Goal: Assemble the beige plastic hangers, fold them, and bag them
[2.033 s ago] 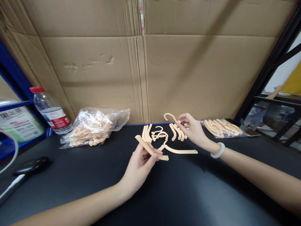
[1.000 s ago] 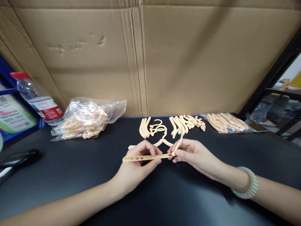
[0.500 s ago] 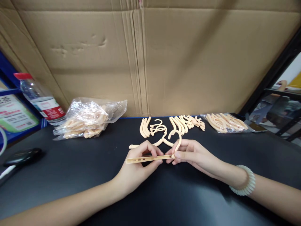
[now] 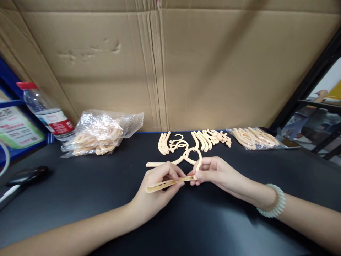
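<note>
Left hand [image 4: 160,185] pinching a cream grooved hanger arm [image 4: 153,188], thumb and fingers closed on it. Right hand [image 4: 217,176] gripping a curved hook [image 4: 200,161], its base at the right end of that arm. Both parts held out over the middle of the tabletop [image 4: 213,224]. Just beyond the hands, toward the back edge: a joined hanger [image 4: 157,164], lying flat, partly covered. Along the back edge, left to right: bagged cream parts [image 4: 98,133] toward the left corner, loose arms [image 4: 163,143], loose hooks [image 4: 179,144], more arms [image 4: 204,141], a small-part pile [image 4: 222,138], second bag [image 4: 253,138] near the back right corner. Bottle [image 4: 52,113], red cap, by the back left corner; black mouse-like object [image 4: 29,176] near the left edge.
</note>
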`<state>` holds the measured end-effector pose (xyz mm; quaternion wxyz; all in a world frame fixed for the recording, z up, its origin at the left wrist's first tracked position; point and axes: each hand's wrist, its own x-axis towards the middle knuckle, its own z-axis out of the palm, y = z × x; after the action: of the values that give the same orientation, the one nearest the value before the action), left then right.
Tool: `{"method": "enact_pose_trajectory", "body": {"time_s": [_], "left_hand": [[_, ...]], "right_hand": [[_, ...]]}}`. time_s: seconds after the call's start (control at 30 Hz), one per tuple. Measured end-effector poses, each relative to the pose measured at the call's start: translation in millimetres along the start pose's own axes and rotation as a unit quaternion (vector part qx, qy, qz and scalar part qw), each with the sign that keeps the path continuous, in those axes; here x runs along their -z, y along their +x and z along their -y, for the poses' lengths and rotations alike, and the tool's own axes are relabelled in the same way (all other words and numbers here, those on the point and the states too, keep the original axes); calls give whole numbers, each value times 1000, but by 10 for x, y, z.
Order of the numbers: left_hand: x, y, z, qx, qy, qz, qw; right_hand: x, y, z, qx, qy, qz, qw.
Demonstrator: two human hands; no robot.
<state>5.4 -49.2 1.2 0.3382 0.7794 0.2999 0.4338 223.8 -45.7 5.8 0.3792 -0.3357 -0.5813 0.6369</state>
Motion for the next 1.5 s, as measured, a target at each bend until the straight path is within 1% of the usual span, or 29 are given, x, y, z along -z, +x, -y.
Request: {"method": "enact_pose_trajectory", "body": {"time_s": [0.23,0.43,0.57,0.73,0.83,0.93,1.03,1.1,1.3,1.4,1.5], "left_hand": [[-5,-6,-2,-13,11,-4,1000],[0,1,4,-18,24,-8,1000],[-1,-4,-8,-10,28,-12,999],[-11,3,-33,16,16,-10,1000],[-11,22,-23,54,-24,-19,998],[-8,51,14,116,-104,-43,987],[-5,77,46,163,-157,-73,971],[-7,83,48,175,-176,-87,965],[-45,62,-17,203,-184,-119,954],[-68,58,-40,212,-200,-104,951],[-91,63,-45,207,-223,-51,951]], "right_hand": [[-56,7,-36,20,-37,-46,998],[-71,19,-48,28,-49,-53,997],[-84,28,-60,36,-50,-62,996],[-95,41,-64,48,-54,-73,995],[-101,43,-73,48,-50,-79,994],[-109,51,-90,51,-46,-82,994],[-116,63,-95,78,-62,-82,992],[-118,66,-86,88,-80,-91,989],[-120,50,-55,57,-73,-99,991],[-148,53,-74,64,-56,-99,991],[-153,60,-89,70,-52,-78,993]]}}
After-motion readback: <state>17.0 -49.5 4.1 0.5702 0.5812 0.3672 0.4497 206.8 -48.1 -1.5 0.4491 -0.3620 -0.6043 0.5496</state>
